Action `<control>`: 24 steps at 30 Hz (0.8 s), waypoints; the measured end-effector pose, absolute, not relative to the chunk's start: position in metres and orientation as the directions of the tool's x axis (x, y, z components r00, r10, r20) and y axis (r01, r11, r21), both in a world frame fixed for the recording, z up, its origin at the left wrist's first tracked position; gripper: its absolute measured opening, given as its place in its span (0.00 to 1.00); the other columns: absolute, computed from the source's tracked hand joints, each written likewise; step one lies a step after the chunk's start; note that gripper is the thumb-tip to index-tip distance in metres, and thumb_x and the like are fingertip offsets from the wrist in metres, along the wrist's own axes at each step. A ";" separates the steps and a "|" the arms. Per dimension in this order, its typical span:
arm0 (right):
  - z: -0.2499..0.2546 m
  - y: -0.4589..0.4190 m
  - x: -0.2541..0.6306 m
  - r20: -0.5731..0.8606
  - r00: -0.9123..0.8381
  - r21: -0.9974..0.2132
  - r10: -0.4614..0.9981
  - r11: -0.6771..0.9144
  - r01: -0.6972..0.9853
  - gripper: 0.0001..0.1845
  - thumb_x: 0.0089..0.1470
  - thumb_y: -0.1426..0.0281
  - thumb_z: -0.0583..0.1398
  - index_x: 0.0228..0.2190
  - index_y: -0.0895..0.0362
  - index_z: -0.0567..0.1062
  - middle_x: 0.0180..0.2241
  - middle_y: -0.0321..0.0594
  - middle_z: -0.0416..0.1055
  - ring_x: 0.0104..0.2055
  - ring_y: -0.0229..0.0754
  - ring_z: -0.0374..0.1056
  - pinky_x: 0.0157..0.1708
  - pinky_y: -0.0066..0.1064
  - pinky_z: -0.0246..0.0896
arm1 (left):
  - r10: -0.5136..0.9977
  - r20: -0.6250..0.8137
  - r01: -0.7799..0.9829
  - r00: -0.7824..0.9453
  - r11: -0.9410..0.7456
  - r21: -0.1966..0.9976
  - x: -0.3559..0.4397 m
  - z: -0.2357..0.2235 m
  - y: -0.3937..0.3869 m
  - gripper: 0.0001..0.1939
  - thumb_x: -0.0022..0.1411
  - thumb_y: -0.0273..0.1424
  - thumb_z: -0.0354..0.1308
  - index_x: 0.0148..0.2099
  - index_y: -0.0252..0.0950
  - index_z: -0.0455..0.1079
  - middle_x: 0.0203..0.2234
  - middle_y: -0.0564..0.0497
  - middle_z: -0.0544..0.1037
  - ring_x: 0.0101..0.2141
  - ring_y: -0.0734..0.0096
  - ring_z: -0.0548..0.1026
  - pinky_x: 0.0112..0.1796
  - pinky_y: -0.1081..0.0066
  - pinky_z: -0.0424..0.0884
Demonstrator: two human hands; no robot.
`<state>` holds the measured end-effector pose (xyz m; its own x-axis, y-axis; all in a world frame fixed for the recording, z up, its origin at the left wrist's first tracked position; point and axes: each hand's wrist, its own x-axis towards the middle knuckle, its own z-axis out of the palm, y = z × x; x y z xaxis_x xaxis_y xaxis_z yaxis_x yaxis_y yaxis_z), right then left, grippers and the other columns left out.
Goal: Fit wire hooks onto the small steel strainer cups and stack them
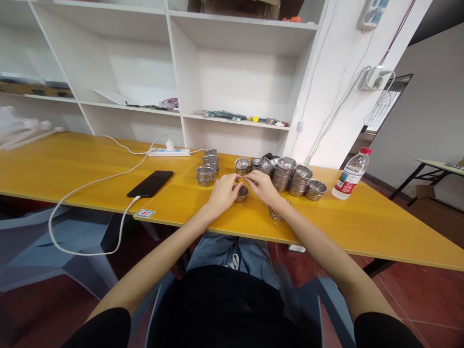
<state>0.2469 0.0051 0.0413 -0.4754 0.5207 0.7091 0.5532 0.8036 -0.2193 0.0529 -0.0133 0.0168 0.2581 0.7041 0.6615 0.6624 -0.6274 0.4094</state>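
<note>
My left hand (225, 191) and my right hand (261, 184) come close together over the table, fingertips pinched. Whatever is between their fingers is too small to make out. Just below and between them sits a small perforated metal cup (241, 195), partly covered by my left fingers. Thin wire pieces (276, 217) lie in a loose heap under my right forearm. Behind my right hand rise several stacks of similar metal cups (286, 166). Another group of metal cups (205, 175) stands to the left of my left hand.
A black phone (151, 184) on a white cable lies at the left, with a power strip (169, 152) behind it. A plastic bottle (351, 176) with a red cap stands at the right. White shelves (235, 121) back the yellow table (366, 224).
</note>
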 end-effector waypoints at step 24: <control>0.039 0.009 0.251 0.708 -0.523 -0.175 0.474 0.836 0.521 0.11 0.71 0.66 0.54 0.41 0.55 0.75 0.40 0.45 0.72 0.42 0.45 0.69 0.44 0.36 0.66 | 0.526 0.842 0.516 0.119 -0.757 0.401 0.054 0.032 -0.026 0.10 0.71 0.30 0.54 0.36 0.39 0.74 0.34 0.49 0.80 0.39 0.63 0.76 0.44 0.62 0.69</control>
